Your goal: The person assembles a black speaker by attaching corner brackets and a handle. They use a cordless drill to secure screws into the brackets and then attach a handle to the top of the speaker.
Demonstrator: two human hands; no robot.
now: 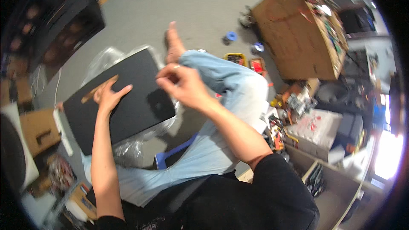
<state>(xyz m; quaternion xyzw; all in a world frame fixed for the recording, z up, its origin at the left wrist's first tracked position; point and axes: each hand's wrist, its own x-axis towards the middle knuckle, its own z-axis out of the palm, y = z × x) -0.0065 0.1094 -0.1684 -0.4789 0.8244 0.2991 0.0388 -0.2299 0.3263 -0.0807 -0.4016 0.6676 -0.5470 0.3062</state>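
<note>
A large black flat-faced box or panel (132,89) lies at an angle across my lap side, left of centre, with clear plastic wrap showing around its edges. My left hand (109,97) rests on its face, thumb and fingers apart. Those fingertips touch a tan, wood-coloured strip or slot (90,96) in the black surface; I cannot tell which it is. Over the panel's right edge hovers my right hand (182,83), thumb and fingers pinched together. Whatever it holds, if anything, is too small or hidden to name. A dark shadow falls on the panel below it.
Clear plastic wrap (128,153) bunches beside the panel. A blue-edged object (161,161) sits below it. Beyond my bent leg stand blue spools (230,37), a yellow tray (235,58) and a big cardboard box (294,32). Tools crowd the right; black speaker cabinets (70,30) stand at far left.
</note>
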